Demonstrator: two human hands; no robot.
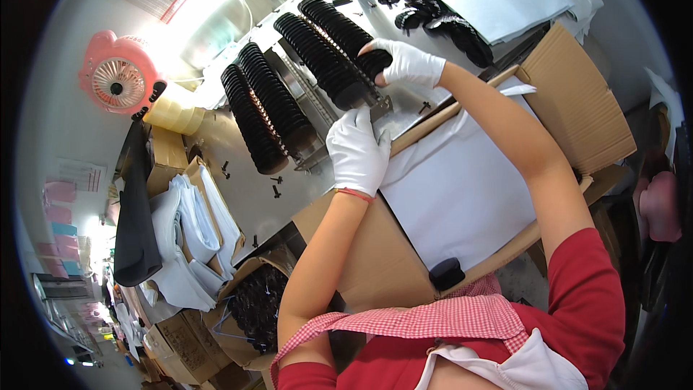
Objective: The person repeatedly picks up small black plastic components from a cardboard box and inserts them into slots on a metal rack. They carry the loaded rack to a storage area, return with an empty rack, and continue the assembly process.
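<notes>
Thin black round pieces stand packed in ribbed rows on metal racks. The right-hand rack carries a left row (312, 54) and a right row (336, 29). My right hand (410, 63), in a white glove, has its thumb and fingers closed around the near end of the right row. My left hand (355, 150), also gloved in white, is at the near end of the same rack, its fingers and thumb about the metal end plate (382, 107) and just below the left row. Its fingertips are partly hidden. Another loaded rack (254, 119) lies to the left.
An open cardboard box (404, 260) lined with white sheets stands before me, a black piece (447, 274) at its near edge. Small black screws (277, 191) lie on the metal table. Crumpled black plastic (433, 11) lies at the back; a pink fan (119, 76) stands left.
</notes>
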